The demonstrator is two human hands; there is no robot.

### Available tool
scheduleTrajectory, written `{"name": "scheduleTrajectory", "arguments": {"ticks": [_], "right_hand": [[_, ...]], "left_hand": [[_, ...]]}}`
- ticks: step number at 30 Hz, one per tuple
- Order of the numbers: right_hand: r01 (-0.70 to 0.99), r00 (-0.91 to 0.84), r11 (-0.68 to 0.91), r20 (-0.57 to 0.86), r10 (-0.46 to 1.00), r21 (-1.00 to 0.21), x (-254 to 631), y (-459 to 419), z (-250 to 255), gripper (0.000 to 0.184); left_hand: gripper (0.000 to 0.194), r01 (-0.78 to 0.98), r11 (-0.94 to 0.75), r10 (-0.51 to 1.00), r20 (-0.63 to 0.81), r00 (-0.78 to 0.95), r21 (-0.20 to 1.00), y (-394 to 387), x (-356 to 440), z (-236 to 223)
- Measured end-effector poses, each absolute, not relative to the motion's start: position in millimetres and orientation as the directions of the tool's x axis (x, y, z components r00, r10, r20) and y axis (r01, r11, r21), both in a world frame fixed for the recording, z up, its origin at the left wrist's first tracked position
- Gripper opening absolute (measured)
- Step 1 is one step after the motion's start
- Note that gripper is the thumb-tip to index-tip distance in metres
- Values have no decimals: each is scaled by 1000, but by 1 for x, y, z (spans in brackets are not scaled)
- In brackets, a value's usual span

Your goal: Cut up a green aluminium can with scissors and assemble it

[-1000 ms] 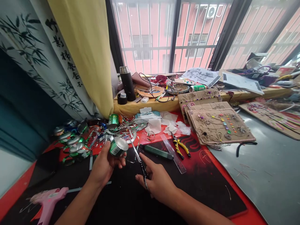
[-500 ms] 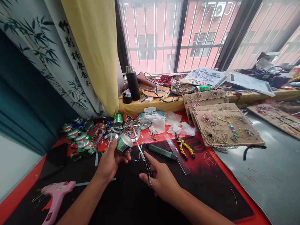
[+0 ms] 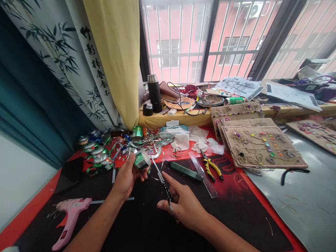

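Between the fingers and thumb of my left hand (image 3: 130,175) is the cut end of a green and silver drink can (image 3: 142,160), tilted so that its printed side faces me. My right hand (image 3: 181,199) grips a pair of scissors (image 3: 163,182) by the handles, blades pointing up and away beside the can. A thin curled strip of metal hangs near the blades. Whether the blades touch the can I cannot tell. Beyond both hands lies a heap of shredded can strips (image 3: 154,138), with a short green can piece (image 3: 137,133) standing in it.
A pink glue gun (image 3: 70,217) lies at the left. To the right are a green utility knife (image 3: 185,170), a clear ruler (image 3: 203,175) and yellow-black pliers (image 3: 211,168). Cut can tops (image 3: 98,157) cluster at the back left. A decorated cardboard panel (image 3: 262,145) leans at the right.
The whole scene has shifted to the right as my head turns left. The can has tipped slightly in my left hand, showing less of its silver end. Both hands keep their hold.
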State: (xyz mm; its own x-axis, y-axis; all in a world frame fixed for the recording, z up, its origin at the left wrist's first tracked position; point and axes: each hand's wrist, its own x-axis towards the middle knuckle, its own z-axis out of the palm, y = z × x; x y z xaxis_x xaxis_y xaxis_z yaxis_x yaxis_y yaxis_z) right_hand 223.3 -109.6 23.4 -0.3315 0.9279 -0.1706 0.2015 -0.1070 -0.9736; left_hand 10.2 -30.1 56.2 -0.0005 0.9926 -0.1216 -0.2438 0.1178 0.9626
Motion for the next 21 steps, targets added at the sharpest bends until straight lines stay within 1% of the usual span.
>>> {"name": "scheduleTrajectory", "arguments": {"ticks": [7, 16, 21], "right_hand": [[196, -342, -77, -142, 929, -978, 223, -109, 18, 97], [244, -347, -39, -124, 930, -969, 224, -108, 19, 96], [222, -330, -85, -156, 931, -971, 224, -108, 18, 95]], "left_hand": [[72, -243, 147, 988, -154, -9, 959, -29, 9, 52], [73, -241, 141, 989, -145, 2, 960, -29, 10, 53], [75, -252, 165, 986, -168, 10, 953, -29, 11, 54]]}}
